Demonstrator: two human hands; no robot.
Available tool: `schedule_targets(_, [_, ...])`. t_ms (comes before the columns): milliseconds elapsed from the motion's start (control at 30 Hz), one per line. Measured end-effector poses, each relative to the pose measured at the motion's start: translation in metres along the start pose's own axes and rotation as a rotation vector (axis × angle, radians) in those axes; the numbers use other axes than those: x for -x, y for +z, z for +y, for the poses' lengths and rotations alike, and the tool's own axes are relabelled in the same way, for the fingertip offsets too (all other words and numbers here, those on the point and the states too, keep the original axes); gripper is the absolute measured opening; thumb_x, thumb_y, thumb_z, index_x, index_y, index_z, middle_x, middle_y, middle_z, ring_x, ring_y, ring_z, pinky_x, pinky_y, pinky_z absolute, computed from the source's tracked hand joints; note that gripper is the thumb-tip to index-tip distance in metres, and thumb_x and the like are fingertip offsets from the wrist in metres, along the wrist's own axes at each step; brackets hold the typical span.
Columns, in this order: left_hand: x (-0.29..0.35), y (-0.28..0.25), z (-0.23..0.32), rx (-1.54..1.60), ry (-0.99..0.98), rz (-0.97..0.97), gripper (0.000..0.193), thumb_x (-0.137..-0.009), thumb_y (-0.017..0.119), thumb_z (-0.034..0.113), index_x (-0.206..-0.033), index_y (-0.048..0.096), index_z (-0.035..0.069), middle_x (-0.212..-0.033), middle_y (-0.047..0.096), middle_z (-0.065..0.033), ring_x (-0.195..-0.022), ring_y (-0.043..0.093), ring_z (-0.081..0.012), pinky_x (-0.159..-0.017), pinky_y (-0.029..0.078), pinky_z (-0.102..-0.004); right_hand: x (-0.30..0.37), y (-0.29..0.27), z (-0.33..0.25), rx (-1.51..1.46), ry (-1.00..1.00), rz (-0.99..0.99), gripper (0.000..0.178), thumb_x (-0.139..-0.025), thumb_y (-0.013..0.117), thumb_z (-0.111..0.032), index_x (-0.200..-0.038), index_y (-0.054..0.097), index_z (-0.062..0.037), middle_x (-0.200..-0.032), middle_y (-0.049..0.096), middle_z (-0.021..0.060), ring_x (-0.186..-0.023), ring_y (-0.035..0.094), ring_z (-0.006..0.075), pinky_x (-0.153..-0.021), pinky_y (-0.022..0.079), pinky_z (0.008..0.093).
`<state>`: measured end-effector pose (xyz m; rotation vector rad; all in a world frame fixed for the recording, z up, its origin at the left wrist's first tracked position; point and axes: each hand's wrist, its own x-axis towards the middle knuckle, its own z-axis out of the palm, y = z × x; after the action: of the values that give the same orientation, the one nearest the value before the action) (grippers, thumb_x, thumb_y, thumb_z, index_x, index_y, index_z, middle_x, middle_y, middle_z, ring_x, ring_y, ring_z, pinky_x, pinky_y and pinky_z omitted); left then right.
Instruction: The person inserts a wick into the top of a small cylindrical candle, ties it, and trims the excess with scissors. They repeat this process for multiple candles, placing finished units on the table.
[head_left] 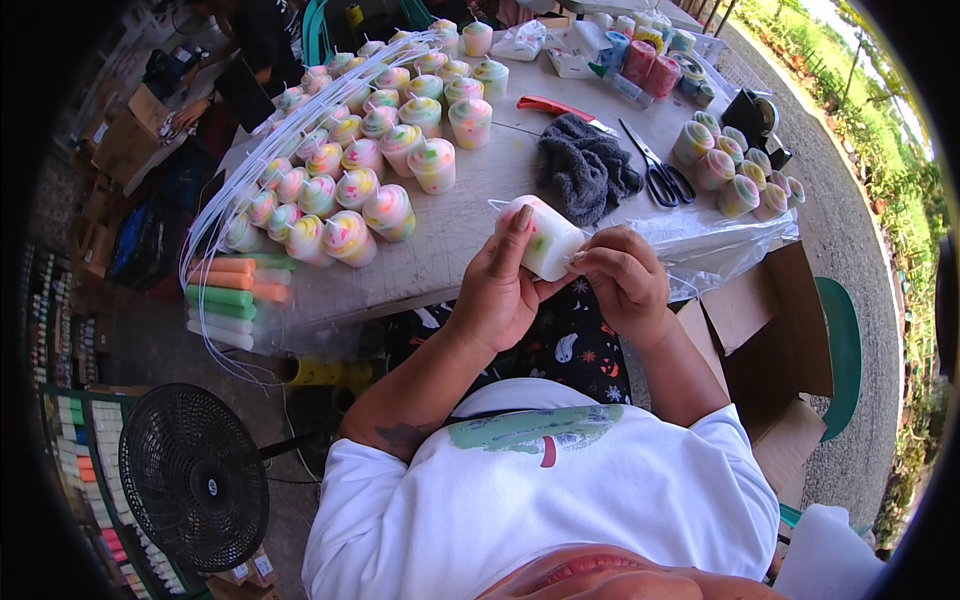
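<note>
My left hand (497, 283) is wrapped round a white pillar candle (548, 240) with faint green and pink patches, tilted on its side above the table's near edge. A thin pale wick sticks out at its upper left end. The fingers of my right hand (628, 278) are pinched together at the candle's other end, on something too small to make out. Just beyond my hands lie a dark grey cloth (583, 165) and black-handled scissors (658, 172). A crumpled clear plastic bag (715, 248) spreads beside my right hand.
Many swirl-topped pastel candles (433, 167) crowd the table's left side, long white wicks (228, 190) across them. Coloured stick candles (222, 298) lie nearer. More candles (738, 197) stand right. A red-handled knife (560, 107), cardboard box (775, 315) and black fan (195, 478) surround me; another person works far left.
</note>
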<state>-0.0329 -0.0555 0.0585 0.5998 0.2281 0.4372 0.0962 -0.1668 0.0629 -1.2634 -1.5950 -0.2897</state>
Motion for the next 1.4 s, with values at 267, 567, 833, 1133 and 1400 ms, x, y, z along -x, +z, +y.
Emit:
schedule_targets(267, [0.0,0.002,-0.002,-0.052,0.014,0.007,0.044,-0.097,0.051,0.043,-0.125,0.045,0.01,-0.112,0.057,-0.0062,-0.102,0.062,-0.0171,-0.088,0.056,-0.0371,0.002,0.005,0.003,0.061,-0.059,0.043,0.029,-0.071,0.068,0.01,-0.095,0.064,-0.0055,-0.09,0.055,0.0092,-0.08,0.058,0.0244,-0.071,0.048,0.0325])
schedule_targets(567, [-0.002,-0.004,-0.001,-0.125,0.019,-0.081,0.046,-0.095,0.055,0.04,-0.126,0.045,0.007,-0.113,0.056,-0.0074,-0.102,0.061,-0.018,-0.087,0.055,-0.0377,0.012,0.014,0.013,-0.713,0.418,0.113,0.022,-0.079,0.072,0.004,-0.093,0.058,-0.0074,-0.109,0.042,0.0048,-0.099,0.048,0.0167,-0.081,0.045,0.0311])
schedule_targets(833, [-0.022,-0.029,0.007,-0.179,0.041,-0.004,0.046,-0.093,0.059,0.037,-0.123,0.047,0.005,-0.111,0.059,-0.0078,-0.103,0.062,-0.02,-0.09,0.054,-0.0407,-0.028,-0.037,0.069,-0.186,0.739,-0.011,0.027,-0.09,0.067,-0.023,-0.1,0.064,0.002,-0.085,0.065,0.0041,-0.076,0.058,0.0118,-0.073,0.047,0.026])
schedule_targets(1133, [-0.019,-0.024,0.011,-0.084,0.077,0.225,0.048,-0.095,0.055,0.041,-0.131,0.043,0.011,-0.116,0.057,-0.0106,-0.105,0.062,-0.0255,-0.091,0.054,-0.0435,0.002,-0.101,0.175,0.835,0.959,-0.684,0.026,-0.073,0.068,-0.018,-0.086,0.068,0.0046,-0.083,0.067,0.0225,-0.079,0.065,0.0362,-0.074,0.051,0.0402])
schedule_targets(1400, [-0.024,-0.022,0.015,0.029,-0.027,0.039,0.046,-0.096,0.049,0.046,-0.127,0.045,0.012,-0.118,0.057,-0.0128,-0.107,0.061,-0.0277,-0.09,0.055,-0.04,0.021,-0.148,0.15,-0.33,1.26,-0.172,0.025,-0.079,0.065,-0.002,-0.103,0.064,0.0058,-0.093,0.068,0.0122,-0.074,0.066,0.0183,-0.064,0.052,0.0274])
